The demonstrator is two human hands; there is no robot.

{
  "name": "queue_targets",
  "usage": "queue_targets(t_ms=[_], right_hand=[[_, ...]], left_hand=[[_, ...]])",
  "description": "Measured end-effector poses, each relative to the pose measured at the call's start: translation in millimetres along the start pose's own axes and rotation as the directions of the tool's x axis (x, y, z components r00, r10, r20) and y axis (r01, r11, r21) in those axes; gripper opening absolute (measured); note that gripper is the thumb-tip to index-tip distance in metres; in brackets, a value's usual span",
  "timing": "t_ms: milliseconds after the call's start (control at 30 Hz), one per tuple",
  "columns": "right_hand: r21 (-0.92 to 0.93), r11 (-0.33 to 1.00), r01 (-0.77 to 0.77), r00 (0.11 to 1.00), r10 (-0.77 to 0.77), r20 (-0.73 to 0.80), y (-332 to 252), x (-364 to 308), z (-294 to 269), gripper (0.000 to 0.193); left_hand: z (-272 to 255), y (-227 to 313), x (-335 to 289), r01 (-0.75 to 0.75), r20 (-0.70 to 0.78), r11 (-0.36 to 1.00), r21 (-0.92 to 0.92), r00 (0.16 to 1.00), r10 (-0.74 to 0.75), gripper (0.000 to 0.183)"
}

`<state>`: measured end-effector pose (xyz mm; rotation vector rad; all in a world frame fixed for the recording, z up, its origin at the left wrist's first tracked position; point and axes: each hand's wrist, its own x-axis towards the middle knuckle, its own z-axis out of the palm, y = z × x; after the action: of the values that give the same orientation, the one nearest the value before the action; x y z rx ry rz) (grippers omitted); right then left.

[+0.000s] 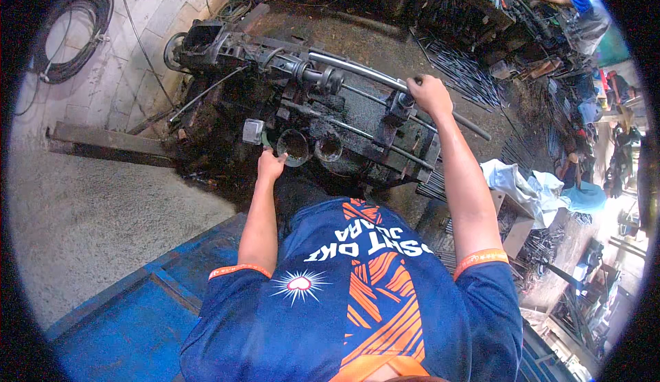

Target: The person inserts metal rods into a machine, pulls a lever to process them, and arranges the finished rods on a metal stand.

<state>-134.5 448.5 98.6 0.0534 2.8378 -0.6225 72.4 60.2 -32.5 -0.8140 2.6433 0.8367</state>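
Note:
A long, dark, greasy machine (368, 115) with parallel metal rods lies across the middle, in front of my body. My right hand (430, 95) is closed on a long metal bar (364, 72) that runs along the machine's far side, just above a metal block (401, 105). Lower on the left, my left hand (271, 165) has its fingers bent at the near side, with the thumb by the rim of a round metal dish-like part (293, 146). What those fingers grip is hidden. Just beyond them is a small pale-grey box (253, 132). A second round part (328, 147) sits beside the first.
Many thin metal rods (464, 72) lie on the floor at the far right. A coiled black hose (103, 11) hangs at the left wall. White cloth or sacking (522, 186) lies to my right. Another person (588, 21) works at the far right. A blue panel (124, 327) is near left.

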Motion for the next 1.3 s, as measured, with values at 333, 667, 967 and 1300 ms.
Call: queue_targets(t_ms=[333, 667, 967, 1300], right_hand=[[-0.018, 0.999, 0.027, 0.999, -0.027, -0.034, 10.8, 7.6, 8.1, 0.048], [-0.033, 0.999, -0.026, 0.999, 0.026, -0.022, 9.2, 6.3, 6.6, 0.049], [-0.053, 0.998, -0.027, 0.999, 0.025, -0.037, 10.8, 6.0, 4.7, 0.049], [-0.085, 0.987, 0.134, 0.991, -0.132, 0.033, 3.3, -17.4, -5.9, 0.052]], left_hand=[[7.7, -6.7, -0.4, -0.015, -0.014, 0.999, 0.028, 1.0, 0.015, 0.058], [1.5, 4.1, -5.6, -0.003, -0.022, 1.0, 0.013, 1.0, 0.003, 0.054], [1.8, 3.1, -6.4, -0.037, -0.051, 0.999, 0.012, 0.998, 0.038, 0.054], [-3.2, 22.5, -24.6, -0.059, -0.317, 0.996, 0.06, 0.945, 0.075, 0.051]])
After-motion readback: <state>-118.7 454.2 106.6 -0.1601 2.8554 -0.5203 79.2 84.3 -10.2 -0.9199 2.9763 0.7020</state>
